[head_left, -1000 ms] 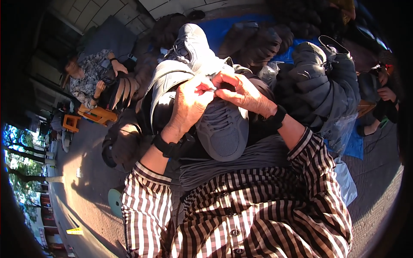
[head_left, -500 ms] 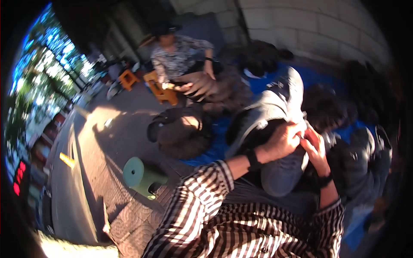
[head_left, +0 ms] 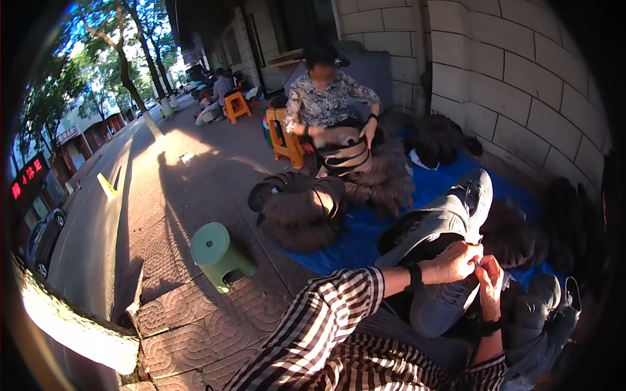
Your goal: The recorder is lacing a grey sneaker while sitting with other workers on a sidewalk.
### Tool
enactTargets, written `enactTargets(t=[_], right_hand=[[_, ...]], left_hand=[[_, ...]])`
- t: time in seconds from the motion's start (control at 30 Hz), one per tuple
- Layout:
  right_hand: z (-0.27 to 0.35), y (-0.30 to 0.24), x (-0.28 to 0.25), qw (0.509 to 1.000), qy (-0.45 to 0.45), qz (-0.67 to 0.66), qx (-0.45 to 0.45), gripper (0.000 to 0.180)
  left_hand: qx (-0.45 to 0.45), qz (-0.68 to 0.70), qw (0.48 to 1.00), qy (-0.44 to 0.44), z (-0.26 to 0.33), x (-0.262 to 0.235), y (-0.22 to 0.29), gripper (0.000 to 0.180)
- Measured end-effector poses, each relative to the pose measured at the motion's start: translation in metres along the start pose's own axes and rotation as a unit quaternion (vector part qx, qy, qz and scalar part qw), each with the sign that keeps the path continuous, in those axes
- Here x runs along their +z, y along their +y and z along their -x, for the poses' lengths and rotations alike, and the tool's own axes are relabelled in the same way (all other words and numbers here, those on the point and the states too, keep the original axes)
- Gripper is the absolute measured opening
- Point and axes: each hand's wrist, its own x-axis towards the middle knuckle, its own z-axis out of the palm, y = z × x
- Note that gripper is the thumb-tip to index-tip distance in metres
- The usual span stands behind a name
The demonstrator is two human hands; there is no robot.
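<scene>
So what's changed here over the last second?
The view swung up and left: the green stool, the street and a seated person came into sight. The left hand and right hand stayed pinched together on the grey shoe.

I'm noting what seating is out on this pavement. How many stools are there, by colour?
Green stool: 1
Orange stools: 2
Total: 3
Both hands, left hand and right hand, are on the grey shoe, away from the stools.
</scene>
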Motion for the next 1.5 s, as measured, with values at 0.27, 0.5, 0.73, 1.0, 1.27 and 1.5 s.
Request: enactTargets(t=[0.27,0.5,0.73,1.0,1.27,1.5], right_hand=[[0.005,0.006,0.000,1.000,0.014,0.017,-0.009,0.023],[0.003,-0.006,0.003,0.999,0.020,-0.034,0.017,0.014],[0.000,-0.011,0.000,0.995,-0.041,-0.089,-0.001,0.021],[0.016,0.012,-0.008,0.996,0.024,0.060,-0.066,0.014],[0.001,-0.001,0.014,0.999,0.007,0.025,-0.029,0.009],[-0.002,0.000,0.000,0.994,0.015,0.075,-0.079,0.027]], left_hand=[[0.033,0.030,0.999,0.028,-0.004,0.010,-0.006,0.011],[-0.009,0.058,0.998,0.001,-0.012,0.009,-0.009,0.008],[-0.094,0.198,0.975,-0.040,-0.012,0.005,-0.004,0.009],[-0.178,0.331,0.919,-0.117,-0.014,0.007,-0.006,0.016],[-0.255,0.400,0.872,-0.120,-0.003,-0.029,-0.003,0.028],[-0.227,0.349,0.900,-0.132,-0.015,-0.024,-0.004,0.020]])
